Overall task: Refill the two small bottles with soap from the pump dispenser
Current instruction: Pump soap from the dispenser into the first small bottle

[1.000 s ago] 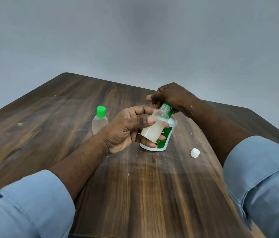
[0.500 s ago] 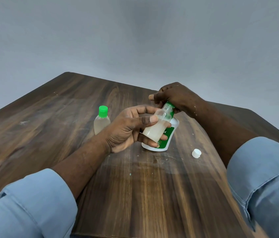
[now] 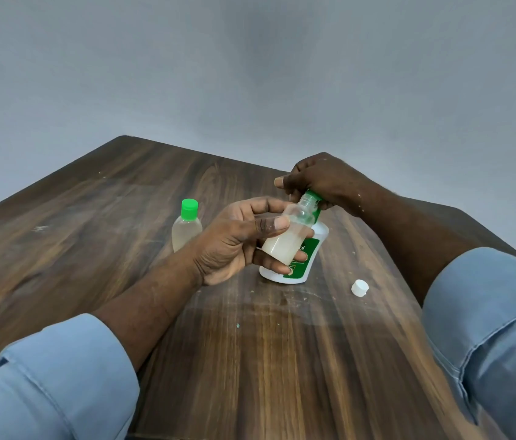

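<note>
Standing capped bottle (image 3: 187, 228): upright on the table (image 3: 85, 265) at ten o'clock from your left hand, apart from it; green cap on, pale clear contents.
Left hand (image 3: 234, 242): your fingers are clamped on the open small bottle (image 3: 285, 246). It is lifted off the wood, in front of the dispenser.
Thumb (image 3: 274, 224): pressed flat across the near face of the bottle, just above the liquid line.
Fingers (image 3: 282, 266): curled behind and beneath the bottle's lower half, tips showing at its five o'clock edge.
Open small bottle: uncapped and tilted, neck pointing toward one o'clock. Milky white soap fills roughly the lower half; the upper part is clear. Its mouth sits right at the green pump head.
Pump dispenser (image 3: 309, 252): white body with green label, base on the table, directly behind the held bottle. You cannot tell whether the two touch.
Right hand (image 3: 323, 182): at twelve o'clock above the dispenser, fingers curled down over the green pump head and gripping it. One fingertip points out toward nine o'clock.
White cap (image 3: 359, 287): lying loose on the table at four o'clock from the dispenser, near it but apart.
Sleeves: blue, left sleeve (image 3: 50, 385) at seven o'clock, right sleeve (image 3: 488, 328) at four o'clock.
</note>
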`<state>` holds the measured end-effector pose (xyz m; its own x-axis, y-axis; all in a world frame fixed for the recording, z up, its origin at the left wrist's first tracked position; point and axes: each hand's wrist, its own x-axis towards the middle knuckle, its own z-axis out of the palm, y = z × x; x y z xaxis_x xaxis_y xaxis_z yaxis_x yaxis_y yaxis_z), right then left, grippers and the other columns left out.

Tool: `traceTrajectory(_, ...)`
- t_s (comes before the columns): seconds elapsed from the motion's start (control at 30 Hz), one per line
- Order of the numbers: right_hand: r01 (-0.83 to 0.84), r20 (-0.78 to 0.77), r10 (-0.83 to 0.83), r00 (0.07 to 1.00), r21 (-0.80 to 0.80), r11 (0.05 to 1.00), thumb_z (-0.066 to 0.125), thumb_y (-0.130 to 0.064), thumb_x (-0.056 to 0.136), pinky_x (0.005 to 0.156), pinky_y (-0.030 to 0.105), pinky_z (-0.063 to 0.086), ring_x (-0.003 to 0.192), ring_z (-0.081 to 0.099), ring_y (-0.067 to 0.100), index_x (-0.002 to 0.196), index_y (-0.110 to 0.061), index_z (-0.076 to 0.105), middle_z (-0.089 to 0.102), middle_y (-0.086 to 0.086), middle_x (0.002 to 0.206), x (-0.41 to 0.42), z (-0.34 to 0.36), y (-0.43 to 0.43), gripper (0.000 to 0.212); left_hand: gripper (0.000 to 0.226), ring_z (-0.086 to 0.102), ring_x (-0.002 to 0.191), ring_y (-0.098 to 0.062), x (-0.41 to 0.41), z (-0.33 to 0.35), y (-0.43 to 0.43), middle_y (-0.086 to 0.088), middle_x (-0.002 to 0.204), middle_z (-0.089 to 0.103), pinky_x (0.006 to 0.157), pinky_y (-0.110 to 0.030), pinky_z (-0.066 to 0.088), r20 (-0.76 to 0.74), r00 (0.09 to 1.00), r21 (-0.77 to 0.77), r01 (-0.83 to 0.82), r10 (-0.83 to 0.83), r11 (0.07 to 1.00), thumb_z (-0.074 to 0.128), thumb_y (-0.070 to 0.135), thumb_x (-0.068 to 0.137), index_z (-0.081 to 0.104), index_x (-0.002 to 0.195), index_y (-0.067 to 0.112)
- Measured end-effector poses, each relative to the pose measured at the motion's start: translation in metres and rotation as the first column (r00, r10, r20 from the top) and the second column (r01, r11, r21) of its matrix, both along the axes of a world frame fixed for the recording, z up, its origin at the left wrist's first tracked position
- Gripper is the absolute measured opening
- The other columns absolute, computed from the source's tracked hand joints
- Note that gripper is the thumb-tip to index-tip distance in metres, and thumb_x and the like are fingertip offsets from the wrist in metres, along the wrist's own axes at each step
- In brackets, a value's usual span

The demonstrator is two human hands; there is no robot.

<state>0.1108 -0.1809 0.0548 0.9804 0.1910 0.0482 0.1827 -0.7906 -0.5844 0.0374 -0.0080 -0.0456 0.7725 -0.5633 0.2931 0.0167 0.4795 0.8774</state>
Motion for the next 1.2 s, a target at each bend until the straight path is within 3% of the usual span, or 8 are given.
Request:
traceTrajectory(0.13, 0.027, -0.034, -0.025, 0.999, 0.060, 0.998, 0.073, -0.036, 0.092, 0.057, 0.028, 0.046, 0.065, 0.056, 0.017, 0.085, -0.010, 0.074, 0.069, 0.003, 0.078, 0.003, -0.005, 0.001, 0.028, 0.035, 0.075, 0.097, -0.043, 0.000, -0.001, 0.001, -0.030, 0.125, 0.069, 0.066, -0.043, 0.066, -0.002, 1.000, 0.002, -0.006, 0.006, 1.000, 0.064, 0.014, 0.095, 0.062, 0.129, 0.006)
traceTrajectory(0.33, 0.048, -0.024, -0.046, 0.999, 0.058, 0.997, 0.068, -0.032, 0.095, 0.071, 0.036, 0.050, 0.076, 0.058, 0.024, 0.095, -0.004, 0.075, 0.069, 0.012, 0.093, 0.003, -0.012, 0.000, 0.029, 0.032, 0.075, 0.097, -0.044, -0.001, 0.000, 0.000, -0.031, 0.124, 0.069, 0.064, -0.043, 0.066, -0.018, 1.000, 0.025, -0.001, 0.002, 1.000, 0.061, 0.010, 0.095, 0.062, 0.126, 0.006)
traceTrajectory(0.53, 0.033, -0.006, -0.033, 0.999, 0.010, 0.999, 0.073, -0.042, 0.092, 0.057, 0.028, 0.046, 0.070, 0.058, 0.019, 0.088, -0.008, 0.074, 0.071, 0.006, 0.083, 0.002, -0.004, -0.001, 0.034, 0.038, 0.075, 0.098, -0.044, 0.001, -0.001, 0.000, -0.030, 0.125, 0.069, 0.067, -0.045, 0.066, -0.003, 1.000, 0.023, -0.005, 0.005, 1.000, 0.064, 0.014, 0.094, 0.060, 0.130, 0.005)
traceTrajectory(0.63, 0.017, -0.009, -0.017, 1.000, 0.007, 1.000, 0.075, -0.044, 0.089, 0.057, 0.029, 0.044, 0.069, 0.056, 0.021, 0.090, -0.002, 0.073, 0.071, 0.012, 0.085, 0.002, 0.000, 0.000, 0.042, 0.042, 0.075, 0.099, -0.044, 0.001, 0.000, 0.000, -0.030, 0.126, 0.069, 0.068, -0.045, 0.066, -0.002, 1.000, 0.011, -0.002, 0.002, 1.000, 0.069, 0.019, 0.090, 0.061, 0.130, 0.007)
traceTrajectory(1.03, 0.027, -0.020, -0.026, 0.999, 0.068, 0.997, 0.069, -0.031, 0.095, 0.068, 0.033, 0.050, 0.073, 0.059, 0.020, 0.093, -0.005, 0.075, 0.068, 0.005, 0.083, 0.003, -0.011, 0.000, 0.027, 0.032, 0.075, 0.098, -0.044, 0.002, -0.002, 0.001, -0.031, 0.125, 0.069, 0.068, -0.046, 0.066, 0.004, 1.000, 0.043, -0.005, 0.005, 0.999, 0.060, 0.010, 0.097, 0.060, 0.129, 0.005)
traceTrajectory(1.2, 0.007, -0.011, -0.007, 1.000, 0.030, 1.000, 0.071, -0.038, 0.094, 0.060, 0.029, 0.047, 0.071, 0.058, 0.019, 0.085, -0.008, 0.073, 0.068, 0.006, 0.084, 0.002, -0.003, -0.001, 0.031, 0.034, 0.075, 0.098, -0.043, 0.002, -0.001, 0.000, -0.029, 0.126, 0.069, 0.069, -0.045, 0.066, -0.001, 1.000, 0.021, -0.001, 0.001, 1.000, 0.062, 0.012, 0.096, 0.061, 0.129, 0.007)
